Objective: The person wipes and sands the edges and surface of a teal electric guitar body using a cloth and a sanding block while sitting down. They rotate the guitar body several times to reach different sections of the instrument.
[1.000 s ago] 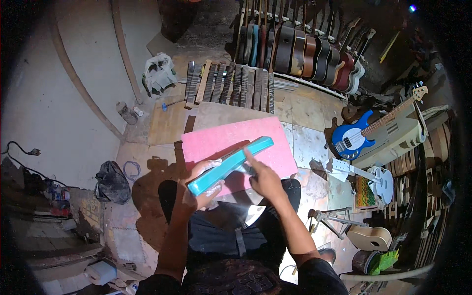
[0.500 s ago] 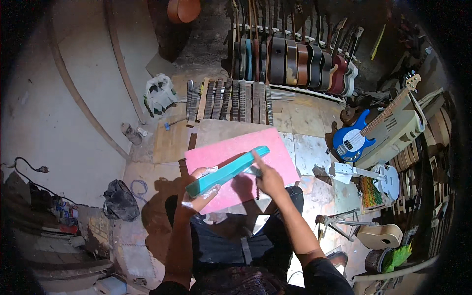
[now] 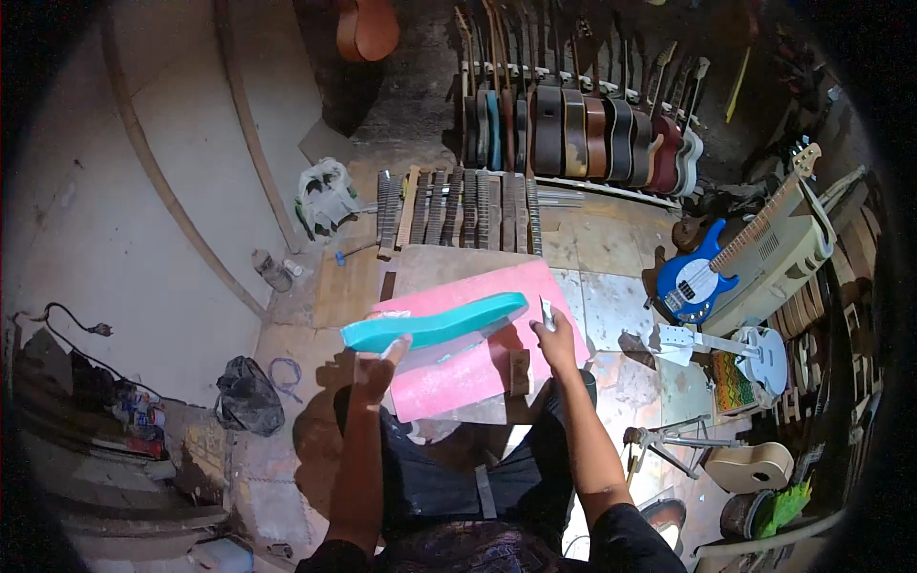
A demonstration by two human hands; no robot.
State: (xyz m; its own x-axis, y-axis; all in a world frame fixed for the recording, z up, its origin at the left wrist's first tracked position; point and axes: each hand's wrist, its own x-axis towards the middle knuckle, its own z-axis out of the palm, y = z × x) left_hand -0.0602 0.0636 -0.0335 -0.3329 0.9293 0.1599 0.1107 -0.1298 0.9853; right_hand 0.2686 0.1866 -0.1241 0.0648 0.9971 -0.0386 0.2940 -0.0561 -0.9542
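My left hand (image 3: 380, 371) grips one end of a long turquoise piece (image 3: 439, 325), with the thumb over its near edge. The piece has a wavy, curved side like the edge of a small guitar body, and its lower face looks pale grey. It is tilted above a pink board (image 3: 449, 387) in front of my lap. To the right of it, apart from it, my right hand (image 3: 556, 346) is closed on a small, flat, whitish piece (image 3: 546, 313) that sticks up past the fingers. Its kind is too small to tell.
Several guitar necks (image 3: 458, 210) lie in a row beyond the board. A rack of guitars (image 3: 583, 134) stands at the back. On the right are a blue bass guitar (image 3: 693, 277), a white guitar (image 3: 759, 358) and a metal stand (image 3: 669, 444). A black bag (image 3: 250, 393) lies left.
My right hand has moved off the turquoise piece to the right, and the whitish piece now shows upright in it. The turquoise piece has turned flatter, showing its wavy side.
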